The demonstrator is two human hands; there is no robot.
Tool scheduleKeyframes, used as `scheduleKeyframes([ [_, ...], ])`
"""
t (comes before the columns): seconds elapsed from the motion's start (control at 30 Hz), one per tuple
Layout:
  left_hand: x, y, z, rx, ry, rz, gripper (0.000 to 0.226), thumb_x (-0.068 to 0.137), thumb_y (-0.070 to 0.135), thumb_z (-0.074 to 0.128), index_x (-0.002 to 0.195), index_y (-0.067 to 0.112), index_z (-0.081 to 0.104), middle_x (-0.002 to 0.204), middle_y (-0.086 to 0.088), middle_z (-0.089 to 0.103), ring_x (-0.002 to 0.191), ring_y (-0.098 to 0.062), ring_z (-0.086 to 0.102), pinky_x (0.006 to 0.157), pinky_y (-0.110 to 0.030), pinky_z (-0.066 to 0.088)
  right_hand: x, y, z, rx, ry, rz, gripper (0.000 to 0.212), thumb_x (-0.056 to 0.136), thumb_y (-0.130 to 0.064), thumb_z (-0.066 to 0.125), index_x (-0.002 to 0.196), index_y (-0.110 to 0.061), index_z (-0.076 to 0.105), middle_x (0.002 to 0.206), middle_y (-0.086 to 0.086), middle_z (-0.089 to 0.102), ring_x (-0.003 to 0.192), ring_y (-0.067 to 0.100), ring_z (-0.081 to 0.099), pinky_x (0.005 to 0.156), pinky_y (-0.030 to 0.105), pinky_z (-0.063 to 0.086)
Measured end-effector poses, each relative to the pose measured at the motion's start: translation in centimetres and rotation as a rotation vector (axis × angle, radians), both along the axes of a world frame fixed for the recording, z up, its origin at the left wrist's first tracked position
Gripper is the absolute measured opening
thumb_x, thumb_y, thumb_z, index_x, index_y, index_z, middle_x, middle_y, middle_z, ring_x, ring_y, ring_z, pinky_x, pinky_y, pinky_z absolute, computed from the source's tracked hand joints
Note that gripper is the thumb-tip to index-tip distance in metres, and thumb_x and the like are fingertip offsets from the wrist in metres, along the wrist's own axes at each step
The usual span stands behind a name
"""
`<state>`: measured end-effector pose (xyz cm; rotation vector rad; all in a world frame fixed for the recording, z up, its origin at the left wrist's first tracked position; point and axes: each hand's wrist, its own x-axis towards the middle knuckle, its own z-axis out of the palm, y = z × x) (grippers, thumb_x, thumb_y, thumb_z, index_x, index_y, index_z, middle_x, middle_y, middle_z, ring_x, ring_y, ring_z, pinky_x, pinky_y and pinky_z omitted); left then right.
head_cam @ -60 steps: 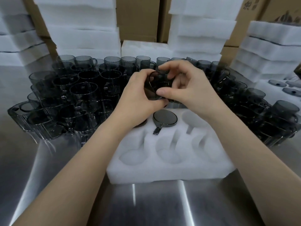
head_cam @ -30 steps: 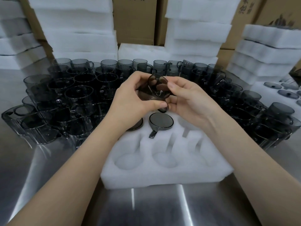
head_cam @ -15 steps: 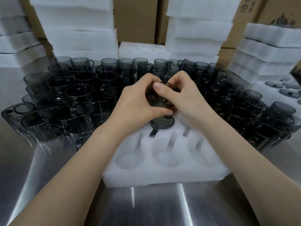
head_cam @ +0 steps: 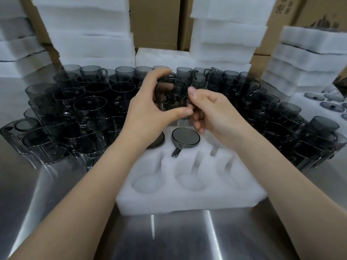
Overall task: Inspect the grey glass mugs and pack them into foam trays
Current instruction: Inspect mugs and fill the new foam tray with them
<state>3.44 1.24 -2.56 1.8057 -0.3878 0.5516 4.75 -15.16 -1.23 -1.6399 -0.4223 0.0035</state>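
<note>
A grey glass mug (head_cam: 171, 96) was held up between both hands, its open mouth tilted toward the camera. The left hand (head_cam: 144, 113) gripped it, fingers over the top of the wall and thumb under the base. The right hand (head_cam: 212, 111) pinched its right side, thumb near the rim and fingers curled below. Directly beneath the hands lay a white foam tray (head_cam: 187, 201). One upturned mug (head_cam: 185, 138) sat in a far-row pocket and a second mug (head_cam: 157, 140) showed partly under the left wrist. Loose mugs (head_cam: 84, 106) crowded the steel table (head_cam: 178, 239) left, right and beyond the hands. Foam stacks (head_cam: 90, 34) and cardboard boxes (head_cam: 155, 21) rose behind them.
</note>
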Motion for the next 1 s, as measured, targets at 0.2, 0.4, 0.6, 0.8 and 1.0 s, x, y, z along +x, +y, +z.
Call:
scheduleKeyframes([
  [0.2, -0.01, 0.03, 0.42, -0.084, 0.034, -0.013, 0.059, 0.059, 0.047, 0.081, 0.113, 0.037, 0.061, 0.109, 0.008, 0.069, 0.108, -0.005, 0.064, 0.096, -0.038, 0.053, 0.18, -0.4, -0.18, 0.152, 0.057, 0.142, 0.037, 0.101, -0.029, 0.047, 0.069, -0.014, 0.056, 0.059, -0.003, 0.052, 0.051, 0.013, 0.052, 0.046, 0.022, 0.043],
  [0.4, -0.2, 0.14, 0.73, -0.189, 0.158, -0.002, 0.043, 0.076, 0.048, 0.068, 0.109, 0.019, 0.069, 0.103, -0.004, 0.072, 0.097, -0.02, 0.068, 0.084, -0.043, 0.058, -0.22, -0.39, 0.03, 0.196, -0.057, 0.21, 0.014, 0.091, -0.017, 0.052, 0.089, -0.011, 0.064, 0.058, -0.001, 0.052, 0.05, 0.013, 0.055, 0.045, 0.022, 0.043],
  [0.6, -0.6, 0.28, 1.0, -0.24, 0.225, -0.11, 0.035, 0.084, 0.049, 0.059, 0.092, 0.017, 0.072, 0.084, -0.009, 0.071, 0.082, -0.034, 0.069, 0.074, -0.057, 0.057, -0.31, -0.47, 0.18, 0.054, -0.174, 0.146, 0.023, 0.093, -0.025, 0.056, 0.079, -0.027, 0.074, 0.051, -0.005, 0.048, 0.046, 0.013, 0.045, 0.049, 0.022, 0.038],
  [0.8, -0.37, 0.06, 0.61, -0.148, 0.161, -0.111, 0.035, 0.074, 0.036, 0.074, 0.104, 0.02, 0.065, 0.083, 0.01, 0.071, 0.077, -0.005, 0.066, 0.069, -0.029, 0.057, 0.16, -0.34, 0.2, 0.018, -0.099, 0.078, 0.042, 0.093, -0.045, 0.047, 0.056, -0.027, 0.056, 0.052, -0.005, 0.039, 0.05, 0.015, 0.039, 0.055, 0.024, 0.033],
  [1.0, 0.03, -0.15, 0.14, 0.019, 0.104, -0.038, 0.07, 0.052, 0.055, 0.081, 0.115, 0.031, 0.062, 0.1, 0.004, 0.072, 0.097, -0.011, 0.069, 0.092, -0.04, 0.054, -0.07, -0.08, -0.19, -0.08, -0.243, -0.128, 0.046, 0.087, -0.035, 0.065, 0.051, -0.01, 0.049, 0.042, -0.006, 0.043, 0.039, 0.008, 0.039, 0.042, 0.016, 0.033],
])
